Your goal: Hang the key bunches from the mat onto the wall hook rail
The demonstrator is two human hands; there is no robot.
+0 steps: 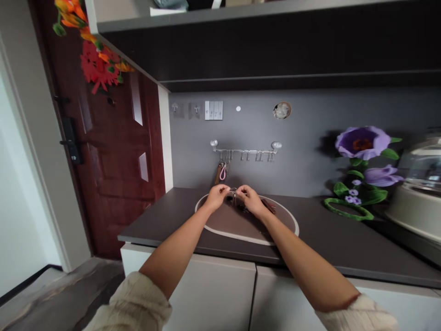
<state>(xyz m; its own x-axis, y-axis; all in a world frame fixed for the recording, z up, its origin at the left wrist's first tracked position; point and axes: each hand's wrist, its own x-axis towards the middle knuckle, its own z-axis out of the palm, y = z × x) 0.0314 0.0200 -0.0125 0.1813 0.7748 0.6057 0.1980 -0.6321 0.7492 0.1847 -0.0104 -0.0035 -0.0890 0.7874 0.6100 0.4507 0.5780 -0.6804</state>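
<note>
The left hand (pixel 216 198) and right hand (pixel 251 201) meet over the back half of an oval mat (pixel 223 225), which lies on the dark counter (pixel 156 217) against the wall. The fingers of each hand are pinched narrow on opposite sides of a thin wire ring (pixel 233 191), which is positioned between the two hands and above the mat. The opposed grip appears intended to steady the ring from both sides, since so fine a part gives little surface to a single hand. The ring is slight and partly covered by the fingers, so its exact form and any attached pieces cannot be confirmed. Small dark items (pixel 242 208) show beneath and beside the right hand, and a brown case (pixel 269 206) rests on the mat just beyond the right wrist; the mat likely serves to keep such loose parts together and off the hard counter. Behind the hands, a metal rail (pixel 246 151) is fixed to the wall by a round mount at each end. A pink strap (pixel 223 173) hangs at its left part, probably so that it stays visible and within reach. A purple flower ornament (pixel 363 143) stands well to the right, a placement that leaves both forearms unobstructed.
</note>
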